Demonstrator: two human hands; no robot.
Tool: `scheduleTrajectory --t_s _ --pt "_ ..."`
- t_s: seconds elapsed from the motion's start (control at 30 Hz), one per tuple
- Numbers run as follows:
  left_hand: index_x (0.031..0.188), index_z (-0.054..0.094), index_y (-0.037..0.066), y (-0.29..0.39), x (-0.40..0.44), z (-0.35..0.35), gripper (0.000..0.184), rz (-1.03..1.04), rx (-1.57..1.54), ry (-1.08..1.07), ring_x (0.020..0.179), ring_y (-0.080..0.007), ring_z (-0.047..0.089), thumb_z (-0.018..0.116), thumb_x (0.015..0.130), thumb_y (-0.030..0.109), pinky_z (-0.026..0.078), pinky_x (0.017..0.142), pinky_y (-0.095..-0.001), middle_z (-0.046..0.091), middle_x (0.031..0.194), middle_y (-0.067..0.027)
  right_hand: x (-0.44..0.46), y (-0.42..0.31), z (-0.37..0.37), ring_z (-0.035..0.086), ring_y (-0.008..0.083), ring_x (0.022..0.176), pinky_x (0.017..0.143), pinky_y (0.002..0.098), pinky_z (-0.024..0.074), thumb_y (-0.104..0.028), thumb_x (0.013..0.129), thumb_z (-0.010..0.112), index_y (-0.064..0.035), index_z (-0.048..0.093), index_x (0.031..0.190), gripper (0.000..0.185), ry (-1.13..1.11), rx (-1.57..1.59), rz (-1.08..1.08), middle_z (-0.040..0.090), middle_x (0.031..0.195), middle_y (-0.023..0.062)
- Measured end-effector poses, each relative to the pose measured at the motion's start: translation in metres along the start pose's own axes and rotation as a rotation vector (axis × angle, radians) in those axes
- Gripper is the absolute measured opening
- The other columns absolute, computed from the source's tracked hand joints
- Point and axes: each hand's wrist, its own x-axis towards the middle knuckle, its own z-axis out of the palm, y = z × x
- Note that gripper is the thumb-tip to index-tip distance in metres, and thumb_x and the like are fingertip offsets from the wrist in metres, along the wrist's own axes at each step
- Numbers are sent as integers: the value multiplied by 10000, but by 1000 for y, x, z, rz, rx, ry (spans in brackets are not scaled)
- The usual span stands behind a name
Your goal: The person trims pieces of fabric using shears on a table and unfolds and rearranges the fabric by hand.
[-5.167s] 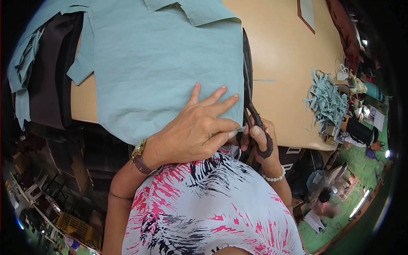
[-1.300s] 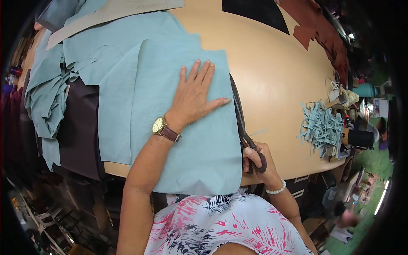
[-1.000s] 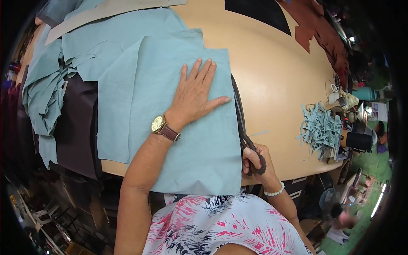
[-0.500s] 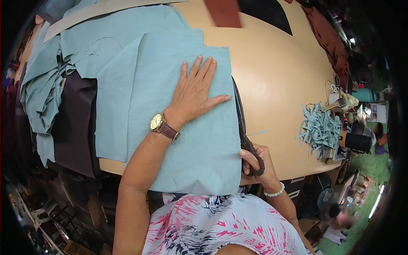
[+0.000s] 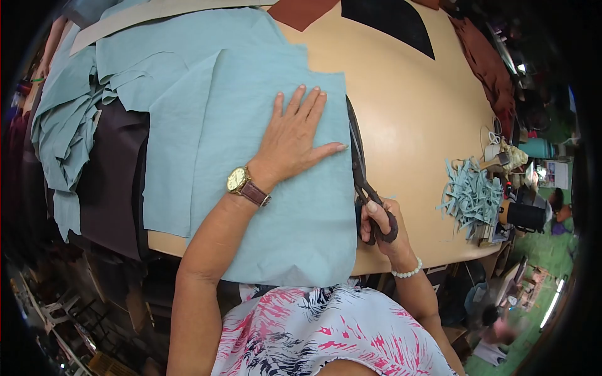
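Note:
A large sheet of light blue-green fabric (image 5: pixel 276 219) lies over the table and hangs toward my lap. My left hand (image 5: pixel 295 138) rests flat on it with fingers spread, the thumb close to the fabric's right edge. Long dark scissors (image 5: pixel 359 150) lie along that edge, pointing away from me. My right hand (image 5: pixel 384 229) grips their handles, the thumb through one loop. The blades run right beside the fabric's edge; whether cloth sits between them I cannot tell.
Thin blue-green scraps (image 5: pixel 473 194) are heaped at the table's right. Crumpled fabric (image 5: pixel 66 131) and dark brown material (image 5: pixel 110 182) lie left. A long pale strip (image 5: pixel 157 19), a rust-coloured piece (image 5: pixel 306 12) and a black piece (image 5: pixel 392 24) are at the far side.
My right hand and the scissors have moved slightly right, and the handles now sit wider apart. A thin sliver near the scissors no longer shows plainly. My left hand stays flat on the fabric.

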Motion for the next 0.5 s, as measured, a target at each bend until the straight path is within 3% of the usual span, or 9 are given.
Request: scheduleTrajectory --t_s 0.5 --pt "1268 351 -52 -1 0 2 813 13 -3 14 1245 -331 298 554 752 542 195 1017 -520 393 1297 -173 3 -2 1 439 68 390 382 194 346 -302 825 597 -32 511 655 330 27 25 27 460 499 4"
